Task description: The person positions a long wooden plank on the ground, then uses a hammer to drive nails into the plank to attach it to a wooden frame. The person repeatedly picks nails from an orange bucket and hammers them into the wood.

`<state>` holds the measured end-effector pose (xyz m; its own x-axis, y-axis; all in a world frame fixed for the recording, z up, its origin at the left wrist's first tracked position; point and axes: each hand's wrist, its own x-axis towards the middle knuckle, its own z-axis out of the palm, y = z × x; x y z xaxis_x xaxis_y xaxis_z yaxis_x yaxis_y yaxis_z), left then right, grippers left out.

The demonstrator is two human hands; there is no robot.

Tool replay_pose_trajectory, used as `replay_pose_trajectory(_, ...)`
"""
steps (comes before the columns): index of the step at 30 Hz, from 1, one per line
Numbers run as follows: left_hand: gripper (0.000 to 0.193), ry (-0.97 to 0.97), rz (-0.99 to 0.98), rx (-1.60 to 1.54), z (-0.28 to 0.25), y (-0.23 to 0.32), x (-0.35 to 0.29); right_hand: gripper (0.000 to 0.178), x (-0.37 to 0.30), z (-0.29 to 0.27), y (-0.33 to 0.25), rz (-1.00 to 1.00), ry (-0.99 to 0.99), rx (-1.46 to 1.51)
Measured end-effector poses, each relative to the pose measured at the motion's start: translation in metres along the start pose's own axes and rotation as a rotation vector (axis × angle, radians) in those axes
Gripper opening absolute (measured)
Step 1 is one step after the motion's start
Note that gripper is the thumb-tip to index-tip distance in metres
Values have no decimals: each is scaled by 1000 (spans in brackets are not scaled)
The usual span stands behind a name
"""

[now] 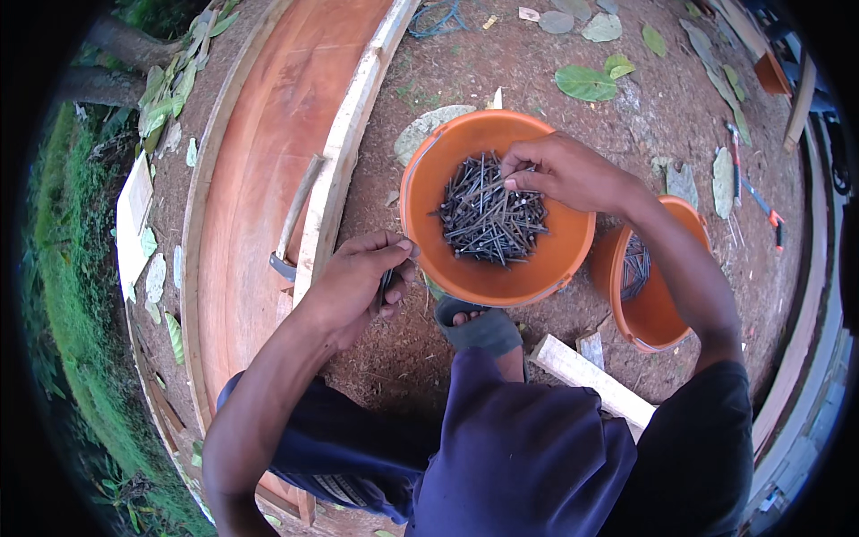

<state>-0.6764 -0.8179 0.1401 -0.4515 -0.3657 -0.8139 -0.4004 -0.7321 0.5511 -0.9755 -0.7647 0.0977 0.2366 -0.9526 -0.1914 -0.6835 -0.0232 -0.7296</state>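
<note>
An orange bowl (420, 215) sits on the dirt in front of me, holding a pile of dark steel nails (488, 215). My right hand (559, 170) reaches into it from the right, fingertips pinched on nails at the top of the pile. My left hand (362, 277) rests at the bowl's left rim, fingers curled around a small bunch of nails. A second orange bowl (658, 313) with more nails (635, 266) lies tilted under my right forearm.
A hammer (295, 219) lies on the curved reddish wooden board (259, 152) to the left. A pale wood offcut (591, 376) lies by my sandalled foot (479, 327). Dry leaves, blue cord (438, 18) and hand tools (756, 192) are scattered on the ground; grass lies far left.
</note>
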Motion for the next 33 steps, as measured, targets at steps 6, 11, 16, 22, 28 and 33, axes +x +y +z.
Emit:
replay_pose_trajectory(6,20,-76,79,-62,3,0,10,17,6,-5,-4,-43,-35,350)
replay_pose_trajectory(11,33,-234,116,-240,21,-1,18,23,2,13,-35,-29,-64,674)
replay_pose_trajectory(16,36,-312,90,-284,25,2,15,28,2,32,-50,-39,75,496)
replay_pose_trajectory(22,23,-140,52,-126,16,-1,4,24,12,19,-3,99,28,254)
replay_pose_trajectory(28,16,-115,-24,-95,5,-6,1,21,6,30,28,-9,-193,-372)
replay_pose_trajectory(33,15,-73,-32,-90,4,-4,-2,10,-1,47,39,-212,-166,-448)
